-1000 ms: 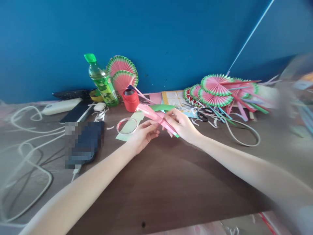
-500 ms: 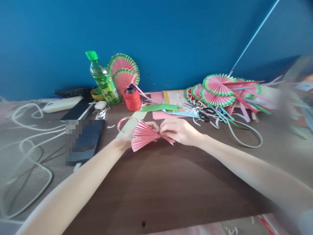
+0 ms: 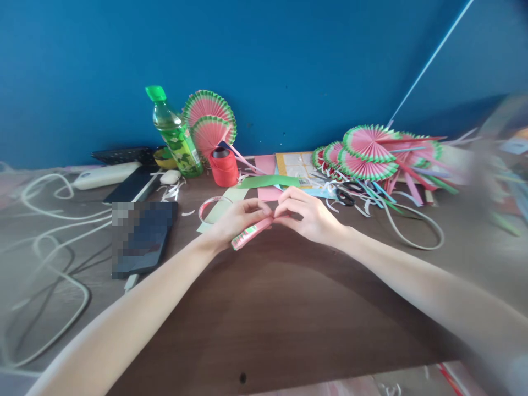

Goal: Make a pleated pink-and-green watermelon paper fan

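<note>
A pink pleated paper strip with a green edge [image 3: 251, 232] is folded shut into a narrow bar just above the brown table [image 3: 264, 308]. My left hand [image 3: 235, 221] pinches it from the left, fingers closed on its upper side. Closed on the strip's right end is my right hand [image 3: 307, 215]. The two hands nearly touch at the strip's middle. A clear tape ring [image 3: 211, 208] lies just behind my left hand on a pale green paper.
A red ribbon spool [image 3: 223, 166], a green bottle [image 3: 175, 134] and two watermelon paper fans [image 3: 209, 122] stand at the back. More fans [image 3: 367, 151], paper strips and scissors [image 3: 345, 196] lie at the right. A dark phone [image 3: 142, 235] and white cables [image 3: 45, 220] lie left.
Half a second ago the pleated paper was spread out like a fan in my left hand. Now it is squeezed shut into a narrow bar between both hands.
</note>
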Available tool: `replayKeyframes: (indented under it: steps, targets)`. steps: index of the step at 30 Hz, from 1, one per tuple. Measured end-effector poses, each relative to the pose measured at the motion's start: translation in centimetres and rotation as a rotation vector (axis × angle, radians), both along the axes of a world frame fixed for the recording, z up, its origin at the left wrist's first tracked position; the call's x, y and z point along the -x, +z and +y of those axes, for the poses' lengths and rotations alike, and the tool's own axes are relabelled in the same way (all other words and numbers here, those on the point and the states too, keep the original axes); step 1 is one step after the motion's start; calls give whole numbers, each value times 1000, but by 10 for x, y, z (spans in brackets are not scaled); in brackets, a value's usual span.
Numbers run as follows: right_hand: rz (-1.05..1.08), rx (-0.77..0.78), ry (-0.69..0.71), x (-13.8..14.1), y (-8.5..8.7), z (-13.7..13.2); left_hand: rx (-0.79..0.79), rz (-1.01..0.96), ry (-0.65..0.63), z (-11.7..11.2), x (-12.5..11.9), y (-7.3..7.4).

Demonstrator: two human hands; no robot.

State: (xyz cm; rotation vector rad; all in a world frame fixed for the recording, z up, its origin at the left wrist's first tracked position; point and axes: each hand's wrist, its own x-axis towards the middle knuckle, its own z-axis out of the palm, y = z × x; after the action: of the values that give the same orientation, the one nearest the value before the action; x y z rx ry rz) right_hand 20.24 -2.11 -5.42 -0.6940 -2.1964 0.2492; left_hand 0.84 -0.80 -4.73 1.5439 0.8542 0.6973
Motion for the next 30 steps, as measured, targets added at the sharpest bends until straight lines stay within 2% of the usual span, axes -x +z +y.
replayKeyframes:
  steps: [4, 8, 12, 17, 22, 30]
  targets:
    - [-5, 204, 31, -1, 0, 2, -192, 160, -9, 2, 0, -5]
    - [-4, 347, 34, -2, 1, 4, -297, 187, -32, 3, 0, -13]
    - [57, 450, 19, -2, -1, 4, -370, 196, -2, 2, 0, -15]
    - [100, 687, 32, -1, -5, 1, -284, 183, -17, 0, 0, -17]
    - [117, 713, 18, 0, -10, 0, -218, 206, -40, 1, 0, -16]
    - [231, 837, 41, 4, -14, -3, -244, 257, -59, 0, -1, -14]
